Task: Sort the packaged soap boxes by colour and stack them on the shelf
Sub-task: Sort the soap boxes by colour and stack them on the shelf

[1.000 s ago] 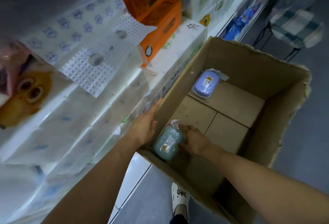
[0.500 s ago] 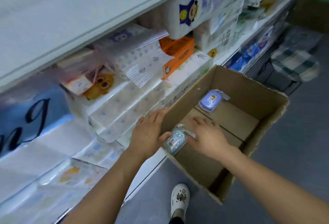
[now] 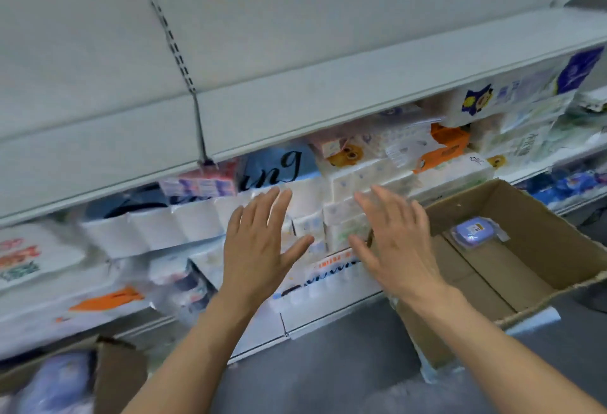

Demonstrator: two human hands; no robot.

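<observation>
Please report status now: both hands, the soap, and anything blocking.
Left hand open, right hand open, no grip. Purple soap pack lies in cardboard box. Nothing between hands and tissue packs.

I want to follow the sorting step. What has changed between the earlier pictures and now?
Both hands came up out of the cardboard box. The left hand and right hand are now open and hold nothing; the green soap they held is out of sight. The purple soap stays in the box's far corner.

A single head-worn view looks forward and down, close on the shelf [image 3: 328, 111] and cardboard box [image 3: 558, 249].
</observation>
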